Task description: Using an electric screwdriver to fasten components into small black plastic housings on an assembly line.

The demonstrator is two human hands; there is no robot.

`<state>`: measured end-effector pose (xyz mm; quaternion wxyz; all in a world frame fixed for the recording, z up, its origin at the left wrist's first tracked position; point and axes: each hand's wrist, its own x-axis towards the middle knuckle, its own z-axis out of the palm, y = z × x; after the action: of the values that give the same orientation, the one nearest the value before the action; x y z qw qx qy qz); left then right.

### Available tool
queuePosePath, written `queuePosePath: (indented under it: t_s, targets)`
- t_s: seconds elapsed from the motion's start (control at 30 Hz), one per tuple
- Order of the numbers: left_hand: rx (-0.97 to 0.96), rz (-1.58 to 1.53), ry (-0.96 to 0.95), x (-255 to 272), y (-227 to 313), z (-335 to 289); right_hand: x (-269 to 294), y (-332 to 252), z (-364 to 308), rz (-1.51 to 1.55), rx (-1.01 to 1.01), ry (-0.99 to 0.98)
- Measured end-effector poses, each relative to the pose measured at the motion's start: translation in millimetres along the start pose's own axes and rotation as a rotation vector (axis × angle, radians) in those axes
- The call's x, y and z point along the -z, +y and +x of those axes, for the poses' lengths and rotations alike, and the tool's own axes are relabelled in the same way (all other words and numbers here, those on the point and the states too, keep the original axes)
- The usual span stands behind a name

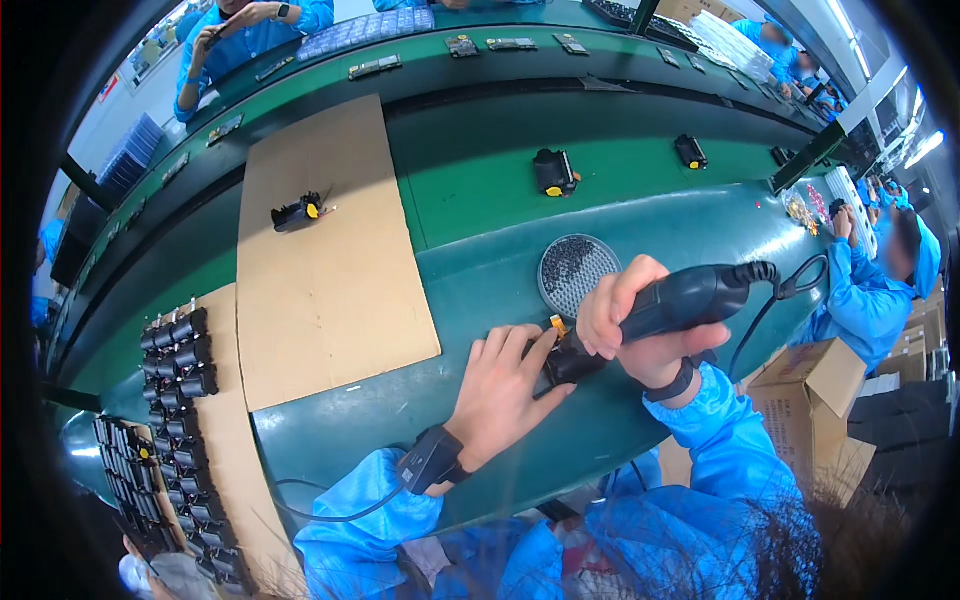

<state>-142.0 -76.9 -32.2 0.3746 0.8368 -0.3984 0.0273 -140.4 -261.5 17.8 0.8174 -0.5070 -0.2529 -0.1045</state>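
Observation:
My right hand point(650, 325) is wrapped around a black electric screwdriver point(690, 300), its corded end up to the right and its working end toward my left hand. With fingers and thumb, my left hand point(505, 390) holds a small black plastic assembly point(577, 362) against the green table. An orange-yellow ribbon piece point(558, 325) sticks up beside my left fingertips. The screwdriver's tip is hidden behind my right hand and the assembly. Just beyond my hands sits a round grey dish point(579, 275) holding many tiny dark parts, probably screws.
Cardboard sheets point(330, 300) cover the left part, one bearing a black assembly point(297, 212). Rows of black assemblies point(185, 400) stand at left. More assemblies point(555, 172) lie on the green belt point(470, 190). An open carton point(810, 400) and a co-worker point(875, 290) are at right.

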Motion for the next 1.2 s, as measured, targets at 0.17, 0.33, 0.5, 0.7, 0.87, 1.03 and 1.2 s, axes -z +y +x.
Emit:
queuePosePath:
  t_s: [0.17, 0.33, 0.5, 0.7, 0.87, 1.03, 1.2]
  targets:
    - [0.012, -0.053, 0.004, 5, 3, 3, 16, -30, 20, 0.133, 0.168, 0.231]
    - [-0.085, -0.039, 0.081, 33, 16, -5, 62, -64, 18, -0.061, 0.25, 0.313]
    - [0.269, 0.301, 0.085, 120, 18, -38, 106, -62, 0, -0.292, 0.077, 0.322]
    - [0.392, 0.394, 0.055, 132, -3, -72, 101, -43, -10, -0.232, 0.006, 0.284]
    - [0.294, 0.28, 0.053, 109, -10, -67, 108, -35, -8, -0.167, 0.013, 0.244]
    - [0.526, 0.363, 0.256, 162, -5, -94, 113, -36, -13, -0.17, 0.033, 0.293]
    - [0.905, 0.554, 0.492, 221, -41, -211, 112, -35, -11, -0.139, 0.025, 0.277]
